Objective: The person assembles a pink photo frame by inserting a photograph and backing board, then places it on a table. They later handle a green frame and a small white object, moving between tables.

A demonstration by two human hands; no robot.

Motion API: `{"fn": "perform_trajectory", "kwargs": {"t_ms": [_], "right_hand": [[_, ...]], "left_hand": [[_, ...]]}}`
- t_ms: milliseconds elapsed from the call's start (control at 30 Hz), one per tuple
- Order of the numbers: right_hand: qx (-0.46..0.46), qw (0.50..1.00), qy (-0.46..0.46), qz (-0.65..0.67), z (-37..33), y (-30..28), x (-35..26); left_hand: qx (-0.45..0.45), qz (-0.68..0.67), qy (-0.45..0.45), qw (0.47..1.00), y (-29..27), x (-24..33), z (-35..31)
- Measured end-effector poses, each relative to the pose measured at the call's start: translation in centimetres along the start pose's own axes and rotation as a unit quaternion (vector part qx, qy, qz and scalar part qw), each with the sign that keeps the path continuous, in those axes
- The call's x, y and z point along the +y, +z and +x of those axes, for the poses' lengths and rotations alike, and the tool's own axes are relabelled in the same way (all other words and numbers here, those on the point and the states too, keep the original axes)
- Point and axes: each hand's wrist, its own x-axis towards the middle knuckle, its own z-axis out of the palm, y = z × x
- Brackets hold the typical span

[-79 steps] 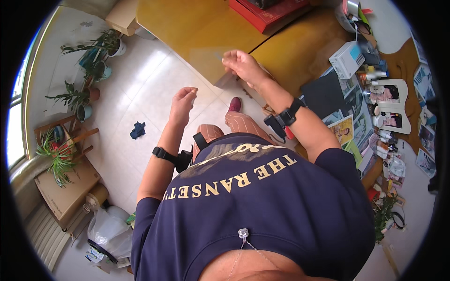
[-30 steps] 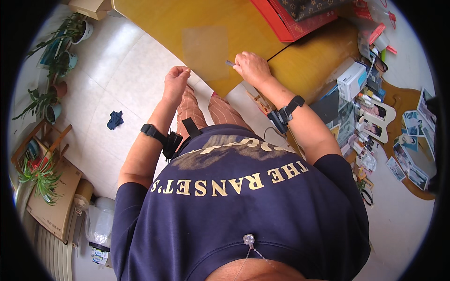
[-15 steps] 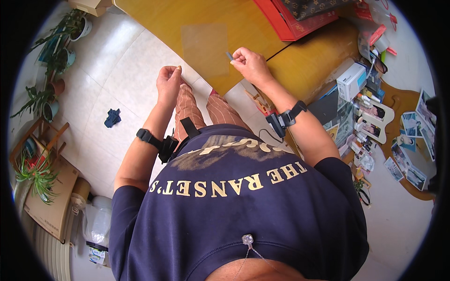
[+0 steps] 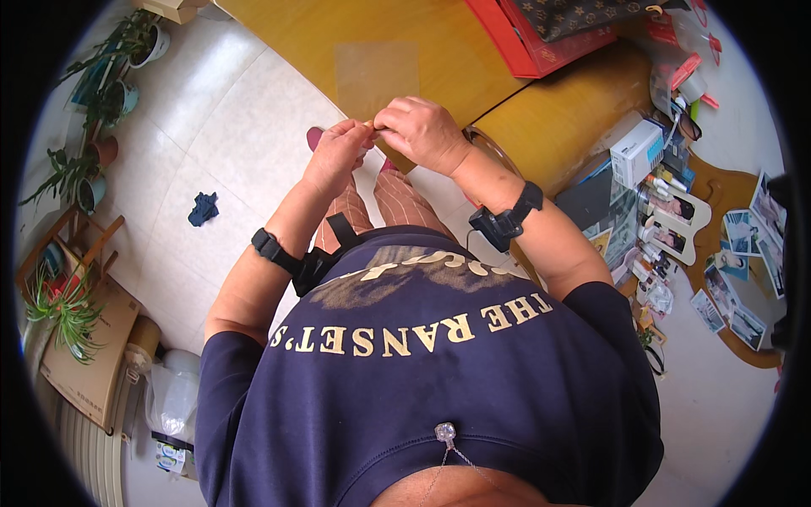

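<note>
My left hand (image 4: 336,159) and my right hand (image 4: 421,135) meet fingertip to fingertip above the near edge of the yellow wooden table (image 4: 456,51). The fingers of both are pinched together. Whatever lies between them is too small or too covered to name; the small grey-blue piece seen earlier in my right hand does not show now. Just beyond my hands, a thin translucent sheet (image 4: 377,69) lies flat on the tabletop.
A red box (image 4: 541,52) with a brown patterned bag (image 4: 583,17) sits on the table at the far right. Photos, small bottles and a white-blue carton (image 4: 635,152) crowd the right side. Dark cloth (image 4: 203,209) lies on the floor at left, near potted plants (image 4: 63,308).
My hands were apart; they have come together at the fingertips. My right hand moved left and my left hand moved right. The grey-blue piece has gone out of sight.
</note>
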Motion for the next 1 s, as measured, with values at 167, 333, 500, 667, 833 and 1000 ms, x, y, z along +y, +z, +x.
{"fn": "perform_trajectory", "kwargs": {"t_ms": [167,333,500,667,833,1000], "right_hand": [[-0.018,0.953,0.190,0.235,0.3,0.8,1.3],[-0.072,0.930,0.230,0.276,1.1,1.0,3.1],[-0.010,0.972,0.202,0.121,3.8,1.4,6.3],[0.025,0.991,0.128,0.028,6.8,2.4,7.8],[0.031,0.997,0.075,-0.009,7.4,2.7,7.6],[0.024,0.999,0.036,-0.028,7.1,2.9,8.4]], "left_hand": [[-0.009,0.128,0.088,0.988,-1.2,0.0,1.0],[0.000,0.334,0.135,0.933,-2.3,1.1,3.1],[0.104,0.542,0.482,0.680,-5.2,5.4,6.5],[0.105,0.658,0.459,0.588,-6.2,7.4,9.0],[0.119,0.664,0.463,0.574,-6.8,6.9,9.6],[0.124,0.665,0.462,0.574,-6.8,7.0,9.6]]}}
